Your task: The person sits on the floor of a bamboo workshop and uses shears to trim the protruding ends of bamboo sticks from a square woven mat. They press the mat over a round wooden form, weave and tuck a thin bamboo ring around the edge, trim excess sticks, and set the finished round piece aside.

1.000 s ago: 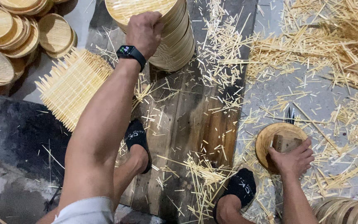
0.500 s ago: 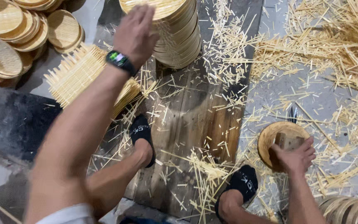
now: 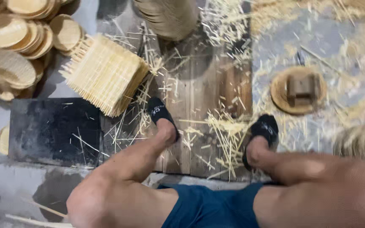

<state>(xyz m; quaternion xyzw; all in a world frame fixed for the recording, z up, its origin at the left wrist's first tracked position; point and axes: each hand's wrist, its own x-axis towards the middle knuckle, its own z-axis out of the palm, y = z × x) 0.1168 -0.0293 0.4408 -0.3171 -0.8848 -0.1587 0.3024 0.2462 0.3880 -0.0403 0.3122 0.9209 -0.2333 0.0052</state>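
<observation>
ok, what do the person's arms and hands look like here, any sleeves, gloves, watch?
Cannot tell from this frame: neither arm nor either hand is in the head view. Only the lower body shows: dark blue shorts, bare legs, and black slip-on shoes with a small white marking on top, the left shoe and the right shoe.

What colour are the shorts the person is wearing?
Dark teal blue shorts, clearest in the head view.
</observation>
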